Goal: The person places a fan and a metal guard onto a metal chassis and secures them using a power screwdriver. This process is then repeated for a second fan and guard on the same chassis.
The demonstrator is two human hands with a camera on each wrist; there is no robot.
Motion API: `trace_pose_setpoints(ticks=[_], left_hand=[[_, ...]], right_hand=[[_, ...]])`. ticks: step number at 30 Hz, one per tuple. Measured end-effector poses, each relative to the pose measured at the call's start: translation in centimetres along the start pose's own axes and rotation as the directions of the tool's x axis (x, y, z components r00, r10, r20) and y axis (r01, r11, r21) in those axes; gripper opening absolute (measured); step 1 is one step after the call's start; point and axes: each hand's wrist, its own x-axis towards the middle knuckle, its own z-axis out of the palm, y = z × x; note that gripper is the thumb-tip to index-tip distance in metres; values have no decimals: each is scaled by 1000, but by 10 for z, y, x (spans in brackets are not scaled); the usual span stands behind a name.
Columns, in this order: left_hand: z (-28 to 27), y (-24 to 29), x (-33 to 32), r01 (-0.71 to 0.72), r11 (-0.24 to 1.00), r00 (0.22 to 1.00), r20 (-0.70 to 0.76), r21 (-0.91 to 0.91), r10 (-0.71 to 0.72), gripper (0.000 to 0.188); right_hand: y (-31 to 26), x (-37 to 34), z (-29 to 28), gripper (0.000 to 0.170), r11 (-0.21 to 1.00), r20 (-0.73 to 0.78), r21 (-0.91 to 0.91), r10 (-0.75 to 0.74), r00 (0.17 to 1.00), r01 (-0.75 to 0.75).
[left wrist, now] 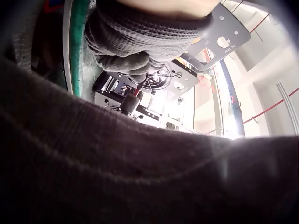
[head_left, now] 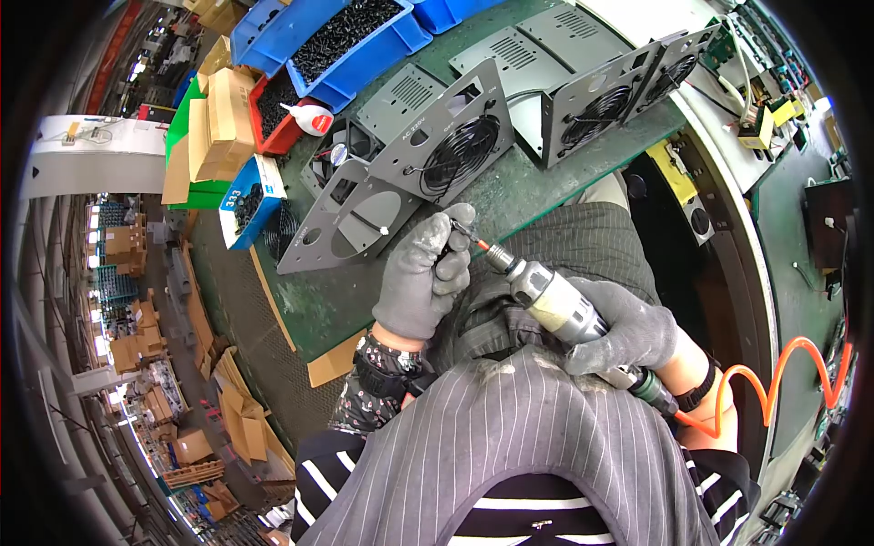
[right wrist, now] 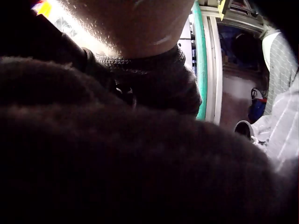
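Note:
In the head view the gloved right hand [head_left: 628,329] grips a pneumatic screwdriver [head_left: 557,305] with an orange coiled hose. The driver's tip points up and left at the gloved left hand [head_left: 423,278], whose fingers are curled with the fingertips pinching a small dark piece [head_left: 462,227] at the bit. Just beyond the left hand lean grey metal panels [head_left: 341,218] with fans [head_left: 464,150]. In the left wrist view the left hand [left wrist: 135,44] is near the driver's dark nose [left wrist: 130,103]. The right wrist view shows the right hand [right wrist: 154,79] mostly in shadow, its fingers hidden.
Blue bins [head_left: 364,55] of black screws, a red bin [head_left: 273,127], a white bottle [head_left: 311,118] and a small blue box [head_left: 248,218] stand at the back left. More fan panels [head_left: 592,114] stand at the right on the green bench [head_left: 314,305]. Cardboard boxes [head_left: 228,127] are farther left.

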Motion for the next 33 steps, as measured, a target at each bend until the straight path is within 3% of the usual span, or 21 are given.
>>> trace_pose_setpoints(ticks=[2,5,7,11,13,16,17,18,19,20,22,23,28,30,31,33], left_hand=[[3,0,-2,-8,999,999,-31,51,9,39],[4,1,-3,-36,992,998,-46,121,42,37],[2,3,-4,-131,900,989,-10,416,148,33],[7,7,-5,-88,832,984,-82,548,158,33],[5,3,-4,-187,761,970,-4,622,242,43],[0,-2,-11,-243,646,946,28,724,324,53],[-1,-2,-15,-231,328,886,59,916,459,53],[-3,-2,-17,-150,-26,813,138,988,566,53],[-7,-5,-13,-158,-218,759,259,963,598,56],[-9,-7,-9,-154,-217,760,257,964,597,56],[-10,-8,-4,-135,-402,747,359,906,559,55],[-4,-7,-4,-32,-403,821,254,914,511,53],[9,-8,6,-31,-356,888,189,934,419,54],[14,4,0,-39,-504,899,250,863,359,48],[18,12,-5,-166,-565,830,424,808,363,35],[36,40,-23,-292,-601,754,566,743,333,26]], right_hand=[[-1,-2,-1,58,999,4,27,29,1000,-29],[0,-3,-4,56,996,-14,-90,-8,1000,7],[-4,-7,-5,56,998,25,-33,56,998,-55],[11,-3,-14,56,986,19,-159,-38,999,41],[12,0,-13,55,955,18,-258,-149,989,148],[4,-2,-7,54,986,-68,-159,-53,996,42],[5,-2,-9,57,993,-85,-117,-42,995,32],[8,-2,-10,57,993,-87,-112,-45,995,35],[11,-1,-12,59,993,-114,-97,-72,991,61],[13,-1,-13,60,993,-139,-85,-97,986,85],[14,-1,-17,63,996,-143,-83,-41,989,30],[17,0,-19,63,995,-150,-88,-49,987,36],[20,1,-20,65,997,-152,-65,-55,987,46],[19,0,-18,63,995,-159,-81,-69,985,57],[15,-1,-16,63,995,-161,-78,-70,984,58],[6,-1,-11,61,994,-126,-84,-85,988,75]])
